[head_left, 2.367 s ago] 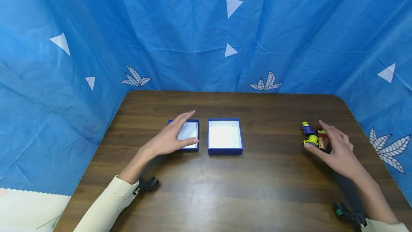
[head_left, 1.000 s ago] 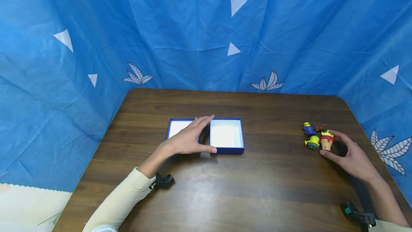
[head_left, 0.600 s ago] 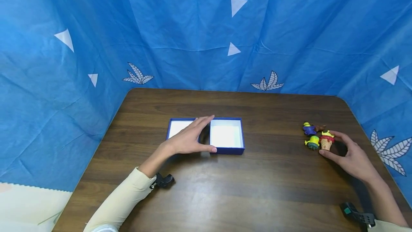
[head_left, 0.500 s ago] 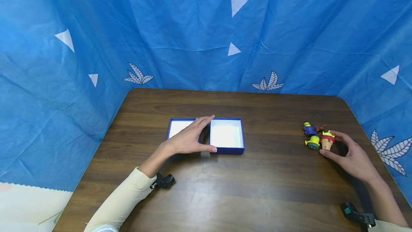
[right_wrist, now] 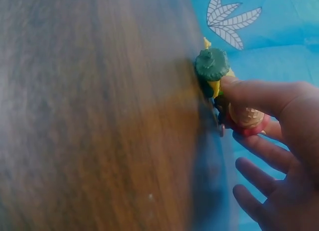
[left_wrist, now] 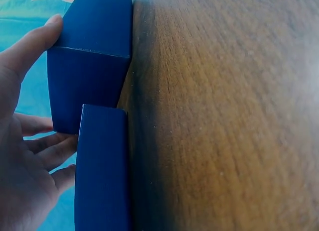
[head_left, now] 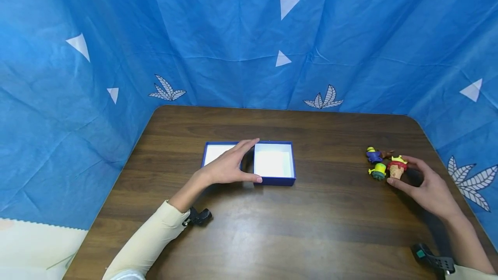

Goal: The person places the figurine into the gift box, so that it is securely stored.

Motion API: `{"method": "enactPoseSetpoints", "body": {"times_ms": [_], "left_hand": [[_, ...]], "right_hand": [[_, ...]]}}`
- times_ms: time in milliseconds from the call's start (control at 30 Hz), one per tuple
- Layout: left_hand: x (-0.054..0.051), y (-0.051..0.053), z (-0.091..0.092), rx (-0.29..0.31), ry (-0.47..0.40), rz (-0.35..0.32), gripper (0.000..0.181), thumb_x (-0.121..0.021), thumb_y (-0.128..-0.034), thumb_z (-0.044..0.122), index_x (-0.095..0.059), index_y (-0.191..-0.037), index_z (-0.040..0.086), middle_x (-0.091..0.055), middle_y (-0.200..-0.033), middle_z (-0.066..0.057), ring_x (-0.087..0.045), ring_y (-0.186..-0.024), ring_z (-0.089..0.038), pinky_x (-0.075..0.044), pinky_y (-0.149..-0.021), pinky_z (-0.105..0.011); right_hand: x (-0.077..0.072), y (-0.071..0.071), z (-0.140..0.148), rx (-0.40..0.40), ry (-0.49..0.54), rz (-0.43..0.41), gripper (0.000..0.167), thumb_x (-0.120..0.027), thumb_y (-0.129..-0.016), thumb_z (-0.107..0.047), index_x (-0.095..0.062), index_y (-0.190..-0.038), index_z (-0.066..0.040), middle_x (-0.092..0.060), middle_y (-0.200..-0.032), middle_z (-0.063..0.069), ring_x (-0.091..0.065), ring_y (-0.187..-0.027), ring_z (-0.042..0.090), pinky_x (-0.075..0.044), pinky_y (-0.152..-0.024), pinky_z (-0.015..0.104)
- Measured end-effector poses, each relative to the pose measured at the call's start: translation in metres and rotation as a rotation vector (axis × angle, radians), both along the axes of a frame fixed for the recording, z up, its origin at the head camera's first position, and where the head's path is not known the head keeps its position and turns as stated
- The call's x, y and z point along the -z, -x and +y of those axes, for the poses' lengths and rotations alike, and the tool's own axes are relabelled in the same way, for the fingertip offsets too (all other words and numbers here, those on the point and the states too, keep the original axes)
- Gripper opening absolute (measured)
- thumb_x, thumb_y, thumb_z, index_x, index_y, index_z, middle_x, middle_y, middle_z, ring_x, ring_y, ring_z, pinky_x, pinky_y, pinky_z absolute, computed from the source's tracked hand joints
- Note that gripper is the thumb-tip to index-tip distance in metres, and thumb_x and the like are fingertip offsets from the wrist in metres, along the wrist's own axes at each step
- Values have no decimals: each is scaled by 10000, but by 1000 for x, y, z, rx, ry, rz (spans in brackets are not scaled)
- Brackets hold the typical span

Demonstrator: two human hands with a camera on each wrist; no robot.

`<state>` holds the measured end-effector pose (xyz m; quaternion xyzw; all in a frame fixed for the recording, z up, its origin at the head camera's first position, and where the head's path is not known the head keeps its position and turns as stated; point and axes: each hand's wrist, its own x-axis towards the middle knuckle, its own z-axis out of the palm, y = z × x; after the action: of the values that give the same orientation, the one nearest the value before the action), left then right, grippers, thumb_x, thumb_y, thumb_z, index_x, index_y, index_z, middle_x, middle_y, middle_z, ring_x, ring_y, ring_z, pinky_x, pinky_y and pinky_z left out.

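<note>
My left hand (head_left: 229, 165) holds the deeper blue box (head_left: 276, 182) by its left side, thumb at the near corner and fingers behind. The left wrist view shows that thumb on the edge of the box (left_wrist: 89, 81). Under the hand, the shallower blue tray or lid (head_left: 215, 152) is partly hidden. At the right, my right hand (head_left: 432, 191) pinches a toy figure with a yellow crown, red middle and cone-shaped base (head_left: 397, 170) between thumb and fingers. In the right wrist view, the figure's cone (right_wrist: 246, 116) tilts slightly off the table.
Left of the held figure lie a yellow-and-green toy figure (head_left: 377, 171) and a purple one with a yellow top (head_left: 374, 155), beside a small brown piece (head_left: 387, 154). Blue cloth (head_left: 233, 33) hangs behind the brown table (head_left: 311, 228).
My left hand has moved right from the shallow tray to the deeper box. My right hand has closed on the cone-based figure, which has just risen and shifted slightly away from its neighbours.
</note>
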<state>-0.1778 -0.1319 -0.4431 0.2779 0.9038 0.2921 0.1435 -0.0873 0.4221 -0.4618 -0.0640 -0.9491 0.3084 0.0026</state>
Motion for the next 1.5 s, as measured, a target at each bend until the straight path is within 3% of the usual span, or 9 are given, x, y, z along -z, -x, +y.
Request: {"method": "enactPoseSetpoints", "body": {"times_ms": [600,700,800,867,933,1033,1167,1367,1500], "left_hand": [[1,2,1,7,1,24,1205,-820,-800,754,-220,-1731,281,-312,-1763,-37,-439,-1582,-320,-450,-1224,-598],[2,3,2,17,1,29,1204,-818,-804,753,-215,-1732,279,-313,-1762,-37,-443,-1579,-330,-452,-1222,-597],[2,4,3,23,1,29,1203,-810,-808,759,-201,-1734,290,-306,-1764,-33,-445,-1576,-341,-455,-1218,-598],[3,4,3,19,3,26,1201,-809,-809,760,-194,-1734,303,-304,-1763,-28,-444,-1575,-342,-456,-1217,-597],[3,3,3,10,4,22,1204,-814,-805,757,-191,-1734,312,-302,-1764,-26,-441,-1577,-339,-454,-1218,-601],[4,3,2,3,2,20,1210,-821,-800,752,-194,-1733,304,-303,-1762,-31,-435,-1580,-337,-449,-1221,-604],[4,3,1,2,-4,26,1216,-829,-796,746,-201,-1732,292,-311,-1756,-40,-440,-1576,-341,-451,-1220,-603],[3,2,1,5,-9,32,1211,-834,-802,731,-209,-1731,270,-332,-1739,-50,-458,-1560,-343,-460,-1213,-598],[2,2,1,6,0,26,1209,-832,-804,732,-208,-1731,272,-331,-1738,-49,-457,-1561,-334,-459,-1217,-590]], "right_hand": [[-3,1,-9,12,22,29,929,-812,-974,-382,-308,-1632,38,-457,-1477,435,-462,-1276,679,-434,-891,819],[-4,0,-10,19,19,56,911,-834,-958,-360,-340,-1617,32,-492,-1452,413,-494,-1248,654,-591,-800,492],[-6,2,-13,22,23,87,902,-854,-942,-345,-366,-1606,21,-518,-1436,391,-513,-1227,633,-444,-665,146],[-7,4,-15,16,34,104,894,-861,-936,-340,-379,-1603,10,-527,-1429,379,-519,-1218,617,-359,-643,60],[-8,7,-17,3,41,116,888,-866,-932,-340,-389,-1597,5,-533,-1424,362,-534,-1203,581,-362,-655,44],[-9,9,-21,-16,46,145,855,-882,-917,-321,-428,-1570,-8,-565,-1379,278,-619,-1133,223,-381,-682,28],[-10,11,-26,-43,62,183,815,-902,-898,-291,-466,-1528,-13,-573,-1275,83,-434,-1016,-187,-395,-727,0],[-8,14,-38,-71,82,182,804,-888,-913,-285,-447,-1527,-14,-561,-1324,157,-408,-1029,-194,-373,-768,-13],[-7,18,-48,-86,91,169,815,-884,-917,-277,-424,-1542,-28,-547,-1378,249,-502,-1100,-11,-371,-800,-11]]}}
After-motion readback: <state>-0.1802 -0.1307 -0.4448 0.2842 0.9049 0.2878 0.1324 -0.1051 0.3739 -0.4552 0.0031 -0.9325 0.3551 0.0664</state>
